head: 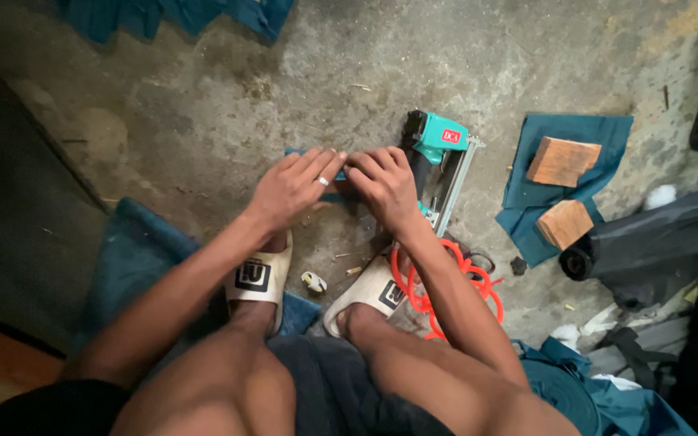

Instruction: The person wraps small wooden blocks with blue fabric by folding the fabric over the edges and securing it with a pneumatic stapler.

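My left hand (294, 187) and my right hand (383, 184) press side by side on a small piece wrapped in teal cloth (334, 187) on the concrete floor. A ring shows on a left finger. The hands hide most of the piece. A teal and black pneumatic staple gun (438, 161) lies just right of my right hand, touching or nearly touching it. Its coiled orange air hose (446, 287) runs under my right forearm.
Two wooden blocks (563, 161) (565, 224) rest on a teal cloth (575, 133) to the right. A dark fabric roll (648, 242) lies further right. More teal cloth sits at the top (179, 14), at left (135, 254) and at bottom right. My feet wear pale slippers (262, 278).
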